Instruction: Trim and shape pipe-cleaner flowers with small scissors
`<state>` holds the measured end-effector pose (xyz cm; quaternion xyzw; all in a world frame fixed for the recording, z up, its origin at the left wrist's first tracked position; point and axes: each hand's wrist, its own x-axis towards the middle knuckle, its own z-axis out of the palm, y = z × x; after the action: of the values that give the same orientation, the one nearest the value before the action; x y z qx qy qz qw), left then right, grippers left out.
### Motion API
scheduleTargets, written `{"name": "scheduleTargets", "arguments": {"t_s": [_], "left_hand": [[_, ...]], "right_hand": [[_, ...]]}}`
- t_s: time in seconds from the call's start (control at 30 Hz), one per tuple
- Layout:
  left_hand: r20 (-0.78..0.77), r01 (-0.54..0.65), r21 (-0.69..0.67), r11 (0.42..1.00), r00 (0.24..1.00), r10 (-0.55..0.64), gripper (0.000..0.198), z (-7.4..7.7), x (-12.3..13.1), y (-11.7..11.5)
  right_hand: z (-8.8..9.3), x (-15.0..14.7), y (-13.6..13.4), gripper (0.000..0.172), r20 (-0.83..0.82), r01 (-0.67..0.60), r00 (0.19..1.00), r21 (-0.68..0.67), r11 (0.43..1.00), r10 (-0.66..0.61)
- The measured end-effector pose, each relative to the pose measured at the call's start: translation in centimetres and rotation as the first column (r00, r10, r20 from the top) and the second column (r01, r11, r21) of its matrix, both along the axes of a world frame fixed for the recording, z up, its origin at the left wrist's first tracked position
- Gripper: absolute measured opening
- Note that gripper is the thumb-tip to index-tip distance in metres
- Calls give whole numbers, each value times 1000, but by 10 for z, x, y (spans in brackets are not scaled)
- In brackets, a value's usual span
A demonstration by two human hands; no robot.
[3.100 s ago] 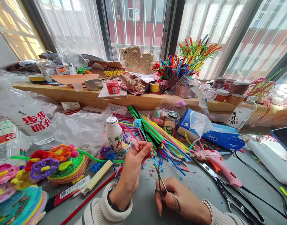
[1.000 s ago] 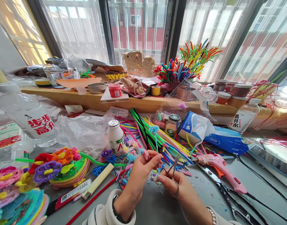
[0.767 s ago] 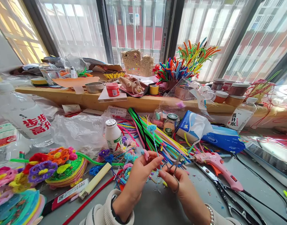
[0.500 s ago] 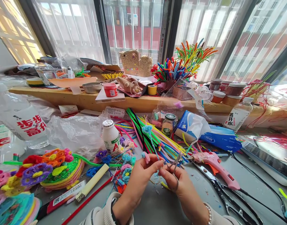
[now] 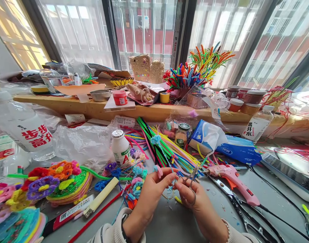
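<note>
My left hand (image 5: 155, 192) is closed, thumb and fingers pinching a light-blue fuzzy wire stem. At the top of that stem a blue pipe-cleaner flower (image 5: 155, 139) stands above the hand. A small pink fuzzy piece (image 5: 158, 171) shows at the left fingers. My right hand (image 5: 194, 199) has small scissors (image 5: 193, 175) hooked on its fingers, the blades pointing up and away. Its thumb and index finger also pinch at the light-blue work (image 5: 173, 182) between both hands; the exact part there is too small to make out.
A bundle of pipe cleaners (image 5: 166, 152) lies beyond my hands. To the right are a pink glue gun (image 5: 236, 180) with its cord and large black scissors (image 5: 241, 206). Leftward are a white bottle (image 5: 121, 148), a cutter (image 5: 70, 212) and colourful fuzzy flowers (image 5: 43, 187).
The blue flower on its stem has tipped slightly to the left. The small scissors have turned a little in my right hand. Both hands stay close together.
</note>
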<state>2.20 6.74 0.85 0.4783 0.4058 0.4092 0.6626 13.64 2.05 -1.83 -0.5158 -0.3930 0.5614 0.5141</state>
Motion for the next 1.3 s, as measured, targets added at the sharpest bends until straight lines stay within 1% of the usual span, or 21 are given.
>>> {"name": "scheduleTargets", "arguments": {"t_s": [0.17, 0.33, 0.43, 0.57, 0.7, 0.8, 0.93, 1.03, 1.1, 1.17, 1.2, 1.27, 1.3], "left_hand": [[-27, -19, 7, 1000, 999, 19, 12, 1, 0, 1], [-45, -27, 4, 1000, 999, 27, 15, -2, -1, 3], [-7, -52, -16, 999, 999, 52, 17, -3, -2, 4], [37, -70, -85, 994, 997, 73, 21, -2, -2, 5], [50, -69, -100, 993, 996, 74, 20, -1, -3, 6], [62, -48, -90, 995, 997, 54, 20, -3, -3, 6], [76, -8, -86, 996, 997, 15, 19, -8, -2, 6], [96, 13, -123, 992, 995, -1, 19, -10, -2, 6], [126, 25, -155, 988, 992, -5, 19, -10, -2, 6], [147, 25, -165, 986, 989, 0, 18, -9, -3, 5], [141, 17, -153, 988, 990, 5, 18, -7, -3, 5], [87, -14, -93, 996, 996, 22, 17, -3, -4, 5], [52, -34, -53, 998, 998, 37, 17, -1, -4, 5]], "right_hand": [[2, 0, 0, 33, 2, -16, 1000, -25, 1000, 16], [7, -2, 1, 34, -2, -16, 1000, -48, 999, 15], [8, -1, 1, 32, 13, -13, 1000, -26, 1000, 13], [8, 1, 0, 30, 21, -36, 999, -14, 999, 36], [8, 1, 1, 33, -91, -22, 996, -26, 999, 20], [7, 0, 2, 34, -189, -55, 981, -43, 998, 46], [5, -2, 2, 29, -298, -90, 952, -57, 994, 69], [4, -2, 1, 27, -352, -93, 933, -23, 995, 79], [2, -2, 1, 23, -365, -92, 927, -2, 996, 85], [1, 0, 2, 21, -322, -88, 943, 13, 996, 87], [0, 1, 3, 21, -269, -85, 959, 23, 996, 88], [-1, 5, 4, 27, -98, -109, 989, 59, 992, 115], [-2, 7, 5, 31, 4, -142, 990, 79, 987, 142]]}}
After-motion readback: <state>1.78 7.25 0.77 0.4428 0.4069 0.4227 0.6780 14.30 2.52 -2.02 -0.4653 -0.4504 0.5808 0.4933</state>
